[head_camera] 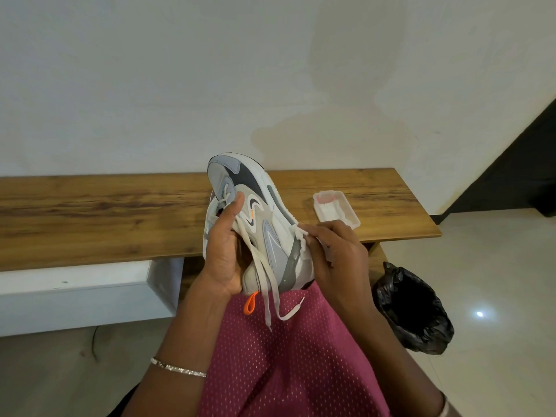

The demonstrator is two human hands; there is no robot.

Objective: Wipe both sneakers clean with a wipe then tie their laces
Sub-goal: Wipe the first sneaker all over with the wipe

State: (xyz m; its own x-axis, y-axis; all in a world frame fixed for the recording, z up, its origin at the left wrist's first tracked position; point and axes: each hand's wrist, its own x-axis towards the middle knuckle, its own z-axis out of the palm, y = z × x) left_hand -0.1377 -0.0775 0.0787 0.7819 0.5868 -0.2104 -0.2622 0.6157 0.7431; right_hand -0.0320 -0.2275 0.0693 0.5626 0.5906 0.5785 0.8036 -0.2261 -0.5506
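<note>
A grey, white and blue sneaker (pixel 255 212) is held up over my lap, toe pointing away and up, with its pale laces (pixel 267 284) untied and hanging down past an orange heel loop (pixel 250 303). My left hand (pixel 224 251) grips the sneaker at its tongue and collar, thumb on the side. My right hand (pixel 337 254) presses a white wipe (pixel 301 233) against the sole edge near the heel, fingers curled round it. The second sneaker is out of sight.
A wooden bench (pixel 120 212) runs across in front of a white wall. An open white wipe box (pixel 335 209) sits on the bench's right end. A bin lined with a black bag (pixel 412 308) stands on the tiled floor to the right. Pink mesh fabric (pixel 285 362) covers my lap.
</note>
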